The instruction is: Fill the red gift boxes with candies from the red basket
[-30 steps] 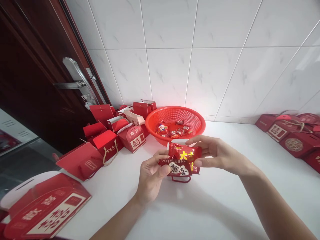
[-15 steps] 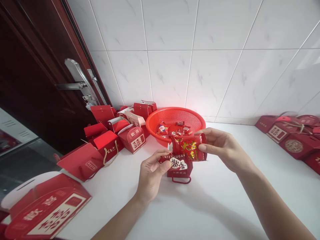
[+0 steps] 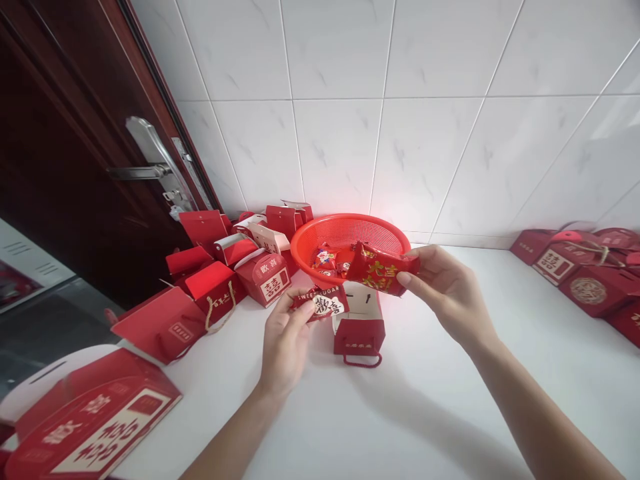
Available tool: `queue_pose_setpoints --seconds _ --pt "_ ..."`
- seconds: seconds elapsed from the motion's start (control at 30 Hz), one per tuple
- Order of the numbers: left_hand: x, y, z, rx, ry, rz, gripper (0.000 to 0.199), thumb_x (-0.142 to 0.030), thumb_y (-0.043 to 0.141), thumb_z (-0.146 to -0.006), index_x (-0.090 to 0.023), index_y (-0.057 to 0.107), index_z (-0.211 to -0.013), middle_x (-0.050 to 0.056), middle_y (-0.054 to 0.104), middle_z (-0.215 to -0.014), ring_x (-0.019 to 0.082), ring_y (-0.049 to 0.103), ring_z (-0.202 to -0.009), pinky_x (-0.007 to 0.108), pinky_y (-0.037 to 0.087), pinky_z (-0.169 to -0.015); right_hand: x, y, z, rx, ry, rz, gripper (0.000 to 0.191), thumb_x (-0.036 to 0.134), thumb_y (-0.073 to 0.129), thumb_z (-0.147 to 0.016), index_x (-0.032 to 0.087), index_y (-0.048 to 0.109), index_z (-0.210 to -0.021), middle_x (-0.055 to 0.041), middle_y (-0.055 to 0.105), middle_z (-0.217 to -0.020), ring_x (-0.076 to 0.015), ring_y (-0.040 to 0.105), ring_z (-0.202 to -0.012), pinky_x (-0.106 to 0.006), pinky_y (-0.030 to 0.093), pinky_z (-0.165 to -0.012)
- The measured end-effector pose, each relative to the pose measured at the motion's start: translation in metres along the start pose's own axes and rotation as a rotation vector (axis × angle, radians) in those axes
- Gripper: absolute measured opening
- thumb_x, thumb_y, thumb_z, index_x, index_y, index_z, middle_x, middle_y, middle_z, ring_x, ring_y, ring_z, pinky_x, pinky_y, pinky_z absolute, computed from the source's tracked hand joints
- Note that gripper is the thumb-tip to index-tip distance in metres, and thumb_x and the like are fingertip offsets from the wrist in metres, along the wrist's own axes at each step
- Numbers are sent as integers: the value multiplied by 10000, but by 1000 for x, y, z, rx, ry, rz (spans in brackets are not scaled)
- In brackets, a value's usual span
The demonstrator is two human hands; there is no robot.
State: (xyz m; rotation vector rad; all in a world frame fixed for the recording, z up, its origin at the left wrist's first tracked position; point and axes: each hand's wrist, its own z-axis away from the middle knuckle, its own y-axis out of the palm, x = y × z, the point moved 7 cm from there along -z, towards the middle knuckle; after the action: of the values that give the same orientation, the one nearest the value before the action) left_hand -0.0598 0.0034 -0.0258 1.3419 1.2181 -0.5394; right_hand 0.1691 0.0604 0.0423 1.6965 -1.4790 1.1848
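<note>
My left hand (image 3: 287,340) pinches a dark red candy packet (image 3: 323,303) printed "SWEET SUGAR" with a white patch. Between the thumb and fingers of my right hand (image 3: 445,290) is a shiny red snack packet (image 3: 383,268) with gold characters. Below and between the two packets, a small red gift box (image 3: 359,337) stands with its top open, showing a white inside. A dark red cord handle lies at its front. Behind the hands sits a red plastic basket (image 3: 350,223) with several wrapped candies (image 3: 326,257), partly hidden by the right packet.
Several red gift boxes (image 3: 265,280) crowd the left side, with a larger one (image 3: 95,420) at front left. More red boxes (image 3: 590,280) are grouped at the right edge. A tiled wall (image 3: 340,147) rises behind the white table (image 3: 400,413); a dark door (image 3: 65,133) is at left.
Both packets have moved apart and slightly up: the left hand went left, the right packet shifted right. The open top of the gift box now shows between them.
</note>
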Motion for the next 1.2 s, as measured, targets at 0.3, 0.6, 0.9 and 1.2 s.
queue_pose_setpoints --seconds 0.3,0.6,0.9,1.2 --pt "-9 30 23 437 366 -681 95 -217 686 -856 -225 705 -949 65 767 -946 262 674 -974 405 507 -975 -24 36 4 146 0 20 234 392 646 -942 237 474 -906 -17 658 -909 -188 693 -862 -355 595 -796" --pt "-18 38 28 608 416 -723 87 -187 666 -821 -245 681 -884 -20 701 -713 152 539 -535 523 327 -1189 -10 20 1 254 7 291 132 303 575 -933 244 459 -908 21 621 -755 -147 593 -620 -311 532 -593" --pt "-17 42 33 800 331 -747 113 -154 643 -798 -234 666 -875 -28 694 -704 140 536 -525 519 381 -1141 8 20 12 448 -40 645 75 208 553 -876 233 525 -810 3 648 -711 -155 582 -590 -272 431 -544" --pt "0 46 40 935 268 -783 77 -148 622 -837 -220 629 -866 20 680 -723 209 571 -727 353 510 -760 -9 46 21 454 -62 926 270 75 517 -863 263 652 -1002 5 663 -704 -155 549 -555 -272 288 -552"
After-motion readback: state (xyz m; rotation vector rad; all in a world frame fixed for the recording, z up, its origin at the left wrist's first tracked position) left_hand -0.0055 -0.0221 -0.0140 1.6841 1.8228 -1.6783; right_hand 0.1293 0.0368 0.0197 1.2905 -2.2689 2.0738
